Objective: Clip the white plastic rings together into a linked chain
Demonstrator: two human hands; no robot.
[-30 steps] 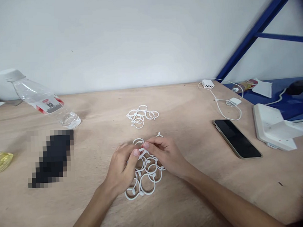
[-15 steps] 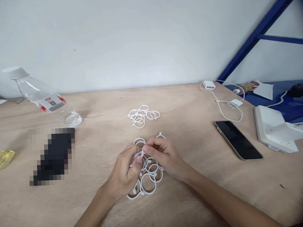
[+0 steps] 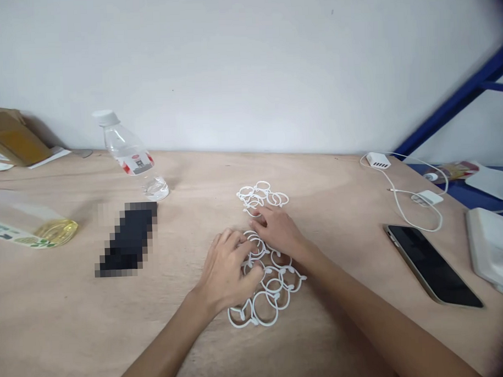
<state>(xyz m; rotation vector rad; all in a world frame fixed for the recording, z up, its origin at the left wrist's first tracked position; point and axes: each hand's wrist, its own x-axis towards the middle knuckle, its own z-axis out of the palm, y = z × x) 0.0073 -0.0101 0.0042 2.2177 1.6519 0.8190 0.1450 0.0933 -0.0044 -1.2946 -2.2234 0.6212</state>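
White cable ties closed into rings lie in two groups, a near group and a smaller far group. Over the left side of the near group is my left hand, palm down, its fingers bent but apart. Some rings are hidden beneath it. My right hand reaches to the front edge of the far group. Its index fingertip is at the nearest ring, the thumb a little apart from it; the other fingers are mostly hidden. Nothing is seen lifted by either hand.
A clear water bottle and a pixelated dark object are left of the rings, with a bottle of yellow liquid farther left. To the right are a phone, a white charger with cable, and a white device.
My hands have separated from the tie they held together. The right moved forward to the far group; the left has loosened over the near one. The view has turned left.
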